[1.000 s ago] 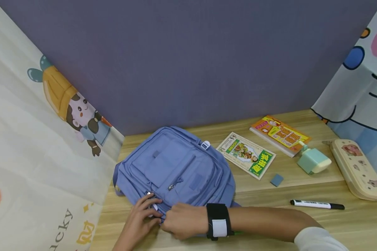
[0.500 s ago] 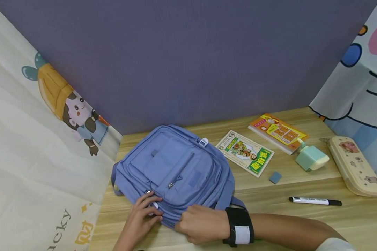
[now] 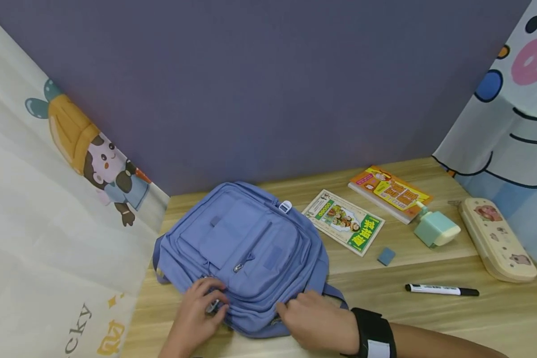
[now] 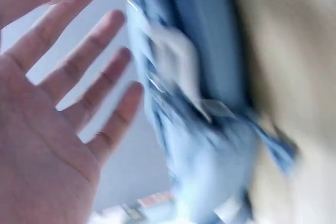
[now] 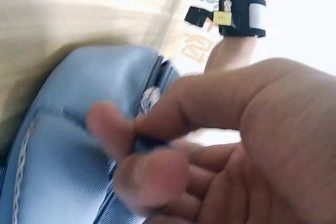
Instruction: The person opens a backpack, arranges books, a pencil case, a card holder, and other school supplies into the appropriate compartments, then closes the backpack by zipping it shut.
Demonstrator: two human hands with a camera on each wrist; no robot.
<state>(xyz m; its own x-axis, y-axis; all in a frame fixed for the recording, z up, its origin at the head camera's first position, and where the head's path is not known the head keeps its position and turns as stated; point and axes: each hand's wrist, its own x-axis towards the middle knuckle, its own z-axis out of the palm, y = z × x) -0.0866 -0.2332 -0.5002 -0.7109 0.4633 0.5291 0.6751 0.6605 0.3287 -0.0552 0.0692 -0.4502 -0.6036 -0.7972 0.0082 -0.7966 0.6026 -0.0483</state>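
Note:
A blue backpack [image 3: 246, 233] lies on the table with its zipped pockets facing up. At its near right edge, my right hand [image 3: 319, 320] pinches a zipper pull, mostly hidden by the fingers; in the right wrist view a dark blue bit [image 5: 149, 142] shows between thumb and fingertips. My left hand [image 3: 197, 315] is at the near left side of the bag, fingers bent in the head view. The left wrist view is blurred and shows the left fingers [image 4: 86, 51] spread beside the bag, with a pale buckle-like piece [image 4: 181, 61] close by.
Right of the bag lie a green-and-cream booklet [image 3: 343, 222], an orange book [image 3: 389, 194], a small blue block [image 3: 386, 256], a mint pencil sharpener [image 3: 436, 228], a black-and-white marker [image 3: 442, 290] and a cream pencil case [image 3: 496, 238]. A dark partition [image 3: 268, 94] stands behind.
My right hand has moved right along the bag's near edge, away from the left hand, uncovering more of that edge. The left hand stays by the near left side. The view has shifted slightly.

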